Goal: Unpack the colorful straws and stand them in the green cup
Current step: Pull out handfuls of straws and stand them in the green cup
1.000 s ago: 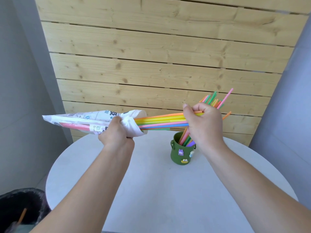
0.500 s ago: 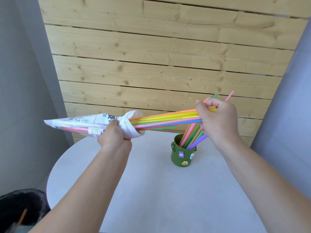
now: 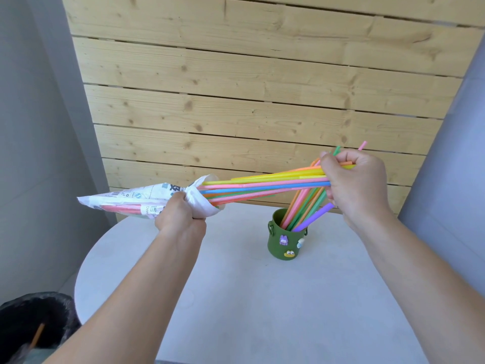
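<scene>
Head view: left hand (image 3: 181, 214) grips the white wrapper (image 3: 141, 199), right hand (image 3: 354, 183) pinches the bundle of straws (image 3: 262, 183) above the green cup (image 3: 286, 241) on the worktop (image 3: 236, 298).

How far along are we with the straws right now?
Done: several straws lean in the green cup. In hand: the right hand grips a bundle partly drawn from the packet, which the left hand holds. Left: pull that bundle free and stand it in the cup; a pink straw shows inside the packet too.

Rainbow-coloured straws (image 3: 265, 183), white printed wrapper (image 3: 136, 197), dark green cup (image 3: 286, 243) on pale table (image 3: 262, 298)
</scene>
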